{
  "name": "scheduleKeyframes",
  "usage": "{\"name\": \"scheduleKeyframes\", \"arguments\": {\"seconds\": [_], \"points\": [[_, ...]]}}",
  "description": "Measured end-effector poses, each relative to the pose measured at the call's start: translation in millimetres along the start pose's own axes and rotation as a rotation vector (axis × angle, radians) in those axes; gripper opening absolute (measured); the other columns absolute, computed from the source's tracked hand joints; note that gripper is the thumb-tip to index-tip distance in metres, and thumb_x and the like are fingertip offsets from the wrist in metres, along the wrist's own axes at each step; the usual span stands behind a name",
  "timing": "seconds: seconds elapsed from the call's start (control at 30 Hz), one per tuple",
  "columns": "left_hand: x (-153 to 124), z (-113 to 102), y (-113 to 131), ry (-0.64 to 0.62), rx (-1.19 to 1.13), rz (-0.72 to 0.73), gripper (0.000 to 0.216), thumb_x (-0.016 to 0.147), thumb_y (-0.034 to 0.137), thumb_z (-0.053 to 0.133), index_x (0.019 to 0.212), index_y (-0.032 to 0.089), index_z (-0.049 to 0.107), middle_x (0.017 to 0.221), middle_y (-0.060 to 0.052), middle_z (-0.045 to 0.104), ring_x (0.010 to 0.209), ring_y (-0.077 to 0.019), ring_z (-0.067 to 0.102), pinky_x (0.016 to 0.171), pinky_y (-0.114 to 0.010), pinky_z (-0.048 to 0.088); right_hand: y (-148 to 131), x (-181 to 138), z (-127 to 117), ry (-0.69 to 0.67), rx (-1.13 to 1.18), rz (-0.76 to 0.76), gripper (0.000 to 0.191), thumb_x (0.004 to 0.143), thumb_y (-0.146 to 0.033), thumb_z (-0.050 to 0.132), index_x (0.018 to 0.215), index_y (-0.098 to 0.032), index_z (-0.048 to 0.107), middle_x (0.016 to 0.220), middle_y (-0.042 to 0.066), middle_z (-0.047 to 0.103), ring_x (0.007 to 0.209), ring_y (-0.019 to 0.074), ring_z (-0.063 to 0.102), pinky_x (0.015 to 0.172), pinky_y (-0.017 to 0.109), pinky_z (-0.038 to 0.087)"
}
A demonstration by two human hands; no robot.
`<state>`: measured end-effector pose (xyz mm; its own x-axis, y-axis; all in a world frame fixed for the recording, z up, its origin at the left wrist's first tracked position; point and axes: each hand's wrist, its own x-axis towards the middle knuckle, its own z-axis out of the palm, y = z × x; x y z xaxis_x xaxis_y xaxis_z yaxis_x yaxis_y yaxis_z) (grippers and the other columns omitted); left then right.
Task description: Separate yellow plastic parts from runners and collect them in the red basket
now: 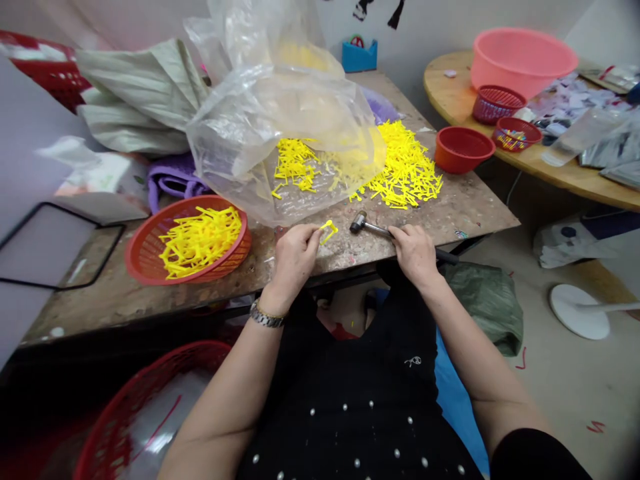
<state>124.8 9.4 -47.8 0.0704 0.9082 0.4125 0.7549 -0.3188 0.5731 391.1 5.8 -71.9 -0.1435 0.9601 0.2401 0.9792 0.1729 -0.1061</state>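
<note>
Pinched in my left hand (pixel 296 259) is a small yellow plastic piece (pixel 330 231), bent like an open frame, just above the worn tabletop (pixel 345 257) near its front edge. My right hand (pixel 414 251) is closed around the shaft of a small hammer (pixel 376 229). The hammer's dark, double-faced head lies at or just over the tabletop, pointing left toward the yellow piece but apart from it. Its black grip sticks out behind my hand. Left of my left hand, an orange basket (pixel 137 257) holds many similar yellow pieces.
A heap of yellow pieces (pixel 405 167) lies at the back right, beside a large clear plastic bag (pixel 225 140) with more inside. A red bowl (pixel 463 150) stands at the table's right edge. A round wooden table (pixel 443 80) bears a pink basin (pixel 523 63).
</note>
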Motion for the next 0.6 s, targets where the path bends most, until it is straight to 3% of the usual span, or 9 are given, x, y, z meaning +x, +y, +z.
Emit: {"name": "scheduleKeyframes", "arguments": {"seconds": [0.17,0.33,0.47,0.6], "points": [[-0.1,-53.5,1.6,0.191,0.156,0.067,0.024,0.097,0.03,0.051,0.094,0.019,0.072,0.091,-0.007,0.074,0.086,-0.021,0.067,0.081,-0.033,0.051,1.1,3.6,4.2,0.017,0.047,0.011,0.035,0.101,-0.024,0.047,0.129,-0.024,0.069,0.108,0.012,0.067,0.099,0.0264,0.051,0.078,0.036,0.035],[5.9,-102.5,-30.6,0.403,0.36,-0.032,0.027,0.096,0.033,0.05,0.096,0.018,0.072,0.093,-0.008,0.073,0.09,-0.0235,0.064,0.089,-0.04,0.05,3.0,3.1,10.9,0.046,0.046,0.029,0.035,0.102,-0.027,0.047,0.129,-0.026,0.069,0.109,0.011,0.066,0.1,0.026,0.05,0.077,0.036,0.032],[1.7,-117.4,-58.3,0.422,0.447,-0.202,0.022,0.089,0.032,0.056,0.1,0.021,0.071,0.094,-0.008,0.067,0.093,-0.0257,0.06,0.095,-0.045,0.049,2.8,1.3,16.5,0.069,0.002,0.037,0.037,0.103,-0.028,0.044,0.132,-0.026,0.066,0.11,0.011,0.065,0.1,0.0257,0.049,0.075,0.035,0.03],[-6.4,-111.0,-59.8,0.457,0.39,-0.153,0.025,0.088,0.027,0.057,0.107,0.018,0.071,0.102,-0.011,0.066,0.095,-0.0245,0.06,0.094,-0.042,0.051,2.7,-0.1,20.0,0.094,0.005,0.029,0.038,0.103,-0.027,0.042,0.133,-0.026,0.066,0.112,0.011,0.065,0.101,0.0254,0.048,0.076,0.036,0.029]]}}
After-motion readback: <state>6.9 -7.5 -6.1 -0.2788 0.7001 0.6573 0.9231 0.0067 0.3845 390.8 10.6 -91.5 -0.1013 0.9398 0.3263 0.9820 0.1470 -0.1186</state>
